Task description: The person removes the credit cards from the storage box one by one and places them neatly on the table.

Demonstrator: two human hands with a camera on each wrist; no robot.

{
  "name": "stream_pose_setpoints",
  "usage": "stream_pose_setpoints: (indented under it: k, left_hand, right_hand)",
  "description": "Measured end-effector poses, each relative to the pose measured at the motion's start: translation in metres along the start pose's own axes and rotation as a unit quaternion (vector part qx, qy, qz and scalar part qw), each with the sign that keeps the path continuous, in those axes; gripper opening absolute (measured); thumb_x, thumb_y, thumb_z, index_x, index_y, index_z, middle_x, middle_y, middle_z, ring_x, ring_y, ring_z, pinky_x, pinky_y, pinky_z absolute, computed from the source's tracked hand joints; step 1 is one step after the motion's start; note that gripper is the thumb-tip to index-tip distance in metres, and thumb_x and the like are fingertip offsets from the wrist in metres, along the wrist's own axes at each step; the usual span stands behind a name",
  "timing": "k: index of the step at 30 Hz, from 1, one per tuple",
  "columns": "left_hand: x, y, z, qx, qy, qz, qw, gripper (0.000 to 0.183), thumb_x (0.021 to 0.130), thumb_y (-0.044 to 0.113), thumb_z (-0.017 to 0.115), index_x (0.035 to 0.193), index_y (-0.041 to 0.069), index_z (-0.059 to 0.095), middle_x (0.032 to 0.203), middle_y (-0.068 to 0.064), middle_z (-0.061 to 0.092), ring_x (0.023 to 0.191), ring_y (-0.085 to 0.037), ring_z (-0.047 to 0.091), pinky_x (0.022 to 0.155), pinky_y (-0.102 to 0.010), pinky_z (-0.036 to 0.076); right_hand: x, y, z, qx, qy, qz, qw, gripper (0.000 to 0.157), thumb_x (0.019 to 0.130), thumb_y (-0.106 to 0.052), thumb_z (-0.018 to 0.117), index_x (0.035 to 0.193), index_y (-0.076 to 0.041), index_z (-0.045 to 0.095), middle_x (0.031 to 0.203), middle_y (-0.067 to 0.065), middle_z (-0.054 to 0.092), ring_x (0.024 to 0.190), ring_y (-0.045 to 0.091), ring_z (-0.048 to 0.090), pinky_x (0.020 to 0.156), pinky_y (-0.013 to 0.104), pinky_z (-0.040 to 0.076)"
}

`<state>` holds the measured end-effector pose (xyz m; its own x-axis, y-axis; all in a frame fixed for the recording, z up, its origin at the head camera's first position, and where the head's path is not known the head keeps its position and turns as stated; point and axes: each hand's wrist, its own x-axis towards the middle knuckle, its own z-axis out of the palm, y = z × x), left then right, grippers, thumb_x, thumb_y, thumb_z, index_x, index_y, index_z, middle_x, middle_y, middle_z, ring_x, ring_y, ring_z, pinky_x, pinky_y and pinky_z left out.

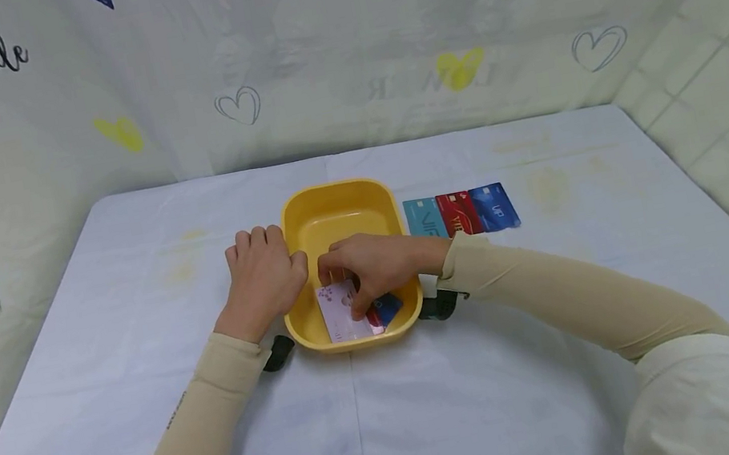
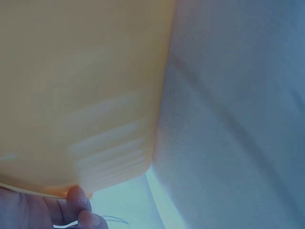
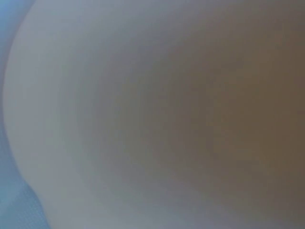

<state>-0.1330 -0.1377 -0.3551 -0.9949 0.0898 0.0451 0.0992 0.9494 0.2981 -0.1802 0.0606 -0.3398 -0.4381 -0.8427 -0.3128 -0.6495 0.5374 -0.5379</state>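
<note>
A yellow plastic tub [image 1: 333,199] stands on the white-covered table. At its left rim, my left hand [image 1: 264,278] grips the edge; the left wrist view shows its fingertips [image 2: 77,196] curled at the rim beside the tub's outer wall [image 2: 95,71]. My right hand [image 1: 381,261] reaches over the right rim into the tub. Its thumb and bent fingers pinch a pale pink card [image 1: 340,319] with a flower print. Partly hidden under that card and the hand lie a red card [image 1: 375,318] and a dark blue card [image 1: 389,308]. A blurred tub wall [image 3: 167,114] fills the right wrist view.
Right of the tub, a teal card [image 1: 423,215], a red card [image 1: 457,211] and a blue card [image 1: 494,206] lie in a row, edges close together. Behind the table [image 1: 571,321] hangs a pale curtain [image 1: 317,40] with hearts and lettering.
</note>
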Motion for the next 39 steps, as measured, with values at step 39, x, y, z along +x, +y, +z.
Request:
stream_pose_setpoints:
  k: [39]
  left_hand:
    - [-0.0004, 0.0015, -0.0001, 0.002, -0.006, -0.007, 1.0000, 0.034, 0.098, 0.027, 0.039, 0.105, -0.004, 0.051, 0.097, -0.018, 0.049, 0.103, -0.038, 0.038, 0.091, -0.051, 0.029]
  right_hand:
    - [-0.0051, 0.0041, -0.0039, 0.089, 0.069, -0.002, 0.994, 0.049, 0.085, -0.023, 0.085, 0.127, -0.013, 0.060, 0.116, 0.006, 0.067, 0.103, 0.018, 0.064, 0.092, 0.028, 0.058]
